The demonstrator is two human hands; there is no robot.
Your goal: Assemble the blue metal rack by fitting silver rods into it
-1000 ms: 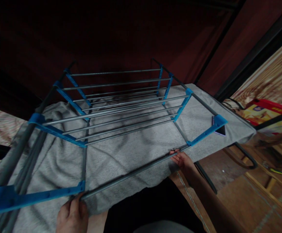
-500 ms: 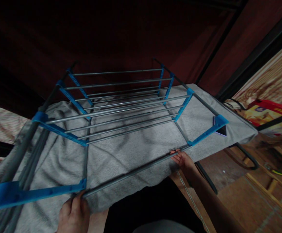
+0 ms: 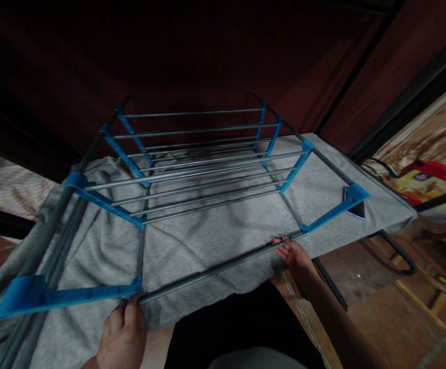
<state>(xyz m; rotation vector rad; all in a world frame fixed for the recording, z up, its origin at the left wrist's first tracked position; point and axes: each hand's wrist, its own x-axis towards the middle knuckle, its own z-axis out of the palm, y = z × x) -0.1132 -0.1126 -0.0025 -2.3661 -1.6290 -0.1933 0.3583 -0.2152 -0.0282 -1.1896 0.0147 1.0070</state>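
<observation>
The left hand (image 3: 125,328) pinches one end of a smooth, round grey tube (image 3: 207,274); the right hand (image 3: 292,252) curls fingers around it near the other. The tube edges one rack (image 3: 146,178) with eight angular blue brackets (image 3: 330,211), resting on rumpled, fleecy grey cloth (image 3: 192,241).

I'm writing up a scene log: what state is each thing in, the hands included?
Front tube: held near both ends
Left hand: gripping, fingers curled
Right hand: fingers around the tube
Blue-and-gray rack: front bracket pair without crossbars
Gray blanket: spread, wrinkled at left
Phone: screen dark, partly covered
Red-yellow box: open or shut, can't tell
</observation>
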